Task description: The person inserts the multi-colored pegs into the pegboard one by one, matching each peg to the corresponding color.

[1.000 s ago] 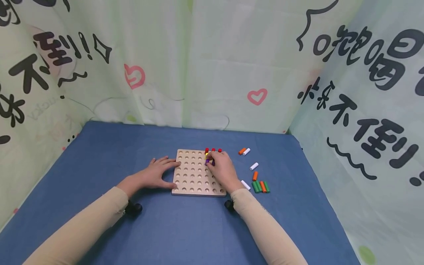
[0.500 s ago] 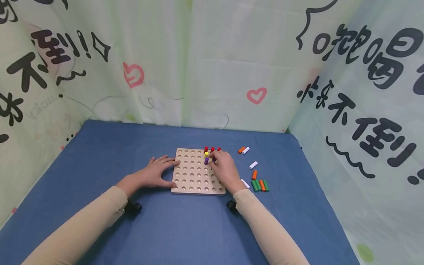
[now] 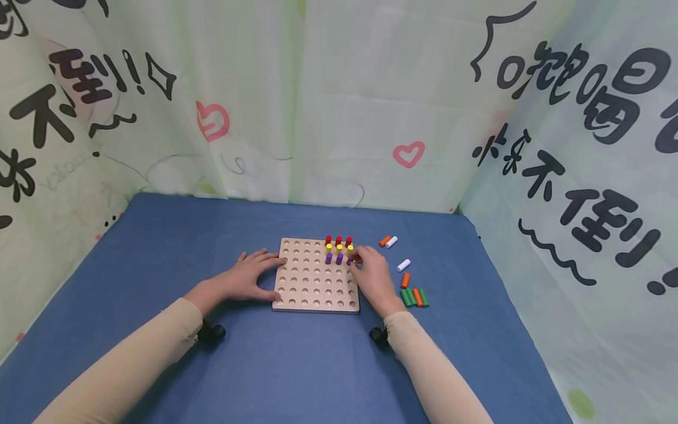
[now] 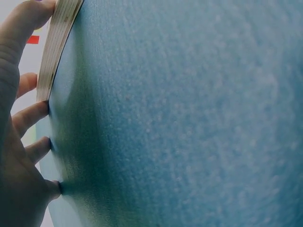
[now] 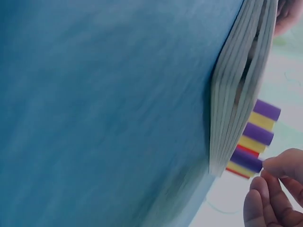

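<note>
A square wooden pegboard (image 3: 302, 282) with rows of round holes lies on the blue table. My left hand (image 3: 251, 275) holds its left side, thumb near the front corner and fingers spread along the edge. Upright at the board's far right stand short red pegs (image 3: 338, 240), yellow pegs (image 3: 339, 249) and purple pegs (image 3: 339, 259), in three rows. My right hand (image 3: 375, 278) pinches the top of the rightmost purple peg (image 5: 248, 161), which stands in the board. In the head view the fingers partly cover that peg.
Right of the board lie loose pegs: a white peg (image 3: 404, 265), an orange peg (image 3: 405, 280), and a cluster with green pegs (image 3: 406, 298). Farther back an orange peg (image 3: 385, 241) lies beside another white one. Printed curtains (image 3: 339, 118) surround the table's back and sides.
My right hand has moved right along the purple row, from its left peg to its rightmost one, uncovering the other pegs. My left hand stays on the board.
</note>
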`<state>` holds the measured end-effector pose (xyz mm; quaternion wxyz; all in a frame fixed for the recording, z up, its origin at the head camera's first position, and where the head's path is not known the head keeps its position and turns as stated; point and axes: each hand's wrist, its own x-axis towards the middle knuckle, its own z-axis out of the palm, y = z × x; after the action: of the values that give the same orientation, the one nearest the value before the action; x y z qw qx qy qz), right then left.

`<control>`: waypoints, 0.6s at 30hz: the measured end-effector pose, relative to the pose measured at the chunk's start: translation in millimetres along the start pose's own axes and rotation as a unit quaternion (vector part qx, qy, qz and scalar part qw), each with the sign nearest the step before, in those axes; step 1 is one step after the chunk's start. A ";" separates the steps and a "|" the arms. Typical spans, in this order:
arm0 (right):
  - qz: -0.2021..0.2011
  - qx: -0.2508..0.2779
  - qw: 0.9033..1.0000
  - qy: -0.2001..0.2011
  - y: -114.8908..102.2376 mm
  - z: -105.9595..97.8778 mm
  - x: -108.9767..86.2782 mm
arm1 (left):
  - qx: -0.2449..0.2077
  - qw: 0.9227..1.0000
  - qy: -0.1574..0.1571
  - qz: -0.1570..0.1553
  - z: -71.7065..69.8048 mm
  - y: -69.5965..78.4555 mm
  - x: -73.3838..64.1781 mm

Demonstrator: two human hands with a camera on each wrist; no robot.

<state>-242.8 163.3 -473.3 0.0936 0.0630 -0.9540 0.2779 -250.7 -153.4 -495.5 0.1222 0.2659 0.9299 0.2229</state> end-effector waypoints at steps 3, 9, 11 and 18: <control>0.011 0.001 1.000 0.002 7.1 -5.3 -3.7 | 0.002 1.000 0.000 0.001 0.1 1.1 0.0; 0.028 -0.020 0.999 -0.010 22.0 -13.4 -8.6 | 0.000 1.000 0.005 0.004 -0.6 0.9 -1.7; 0.038 -0.032 0.999 -0.020 27.3 -16.1 -11.1 | 0.000 1.000 0.006 0.005 -0.7 1.2 -1.6; 0.065 -0.078 0.993 -0.062 37.7 -26.2 -27.3 | 0.000 1.000 0.003 0.005 0.0 1.5 -0.4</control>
<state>-219.0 211.0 -477.0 0.0212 0.0107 -0.9787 0.2041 -249.7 -152.5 -494.7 0.1177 0.2699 0.9290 0.2242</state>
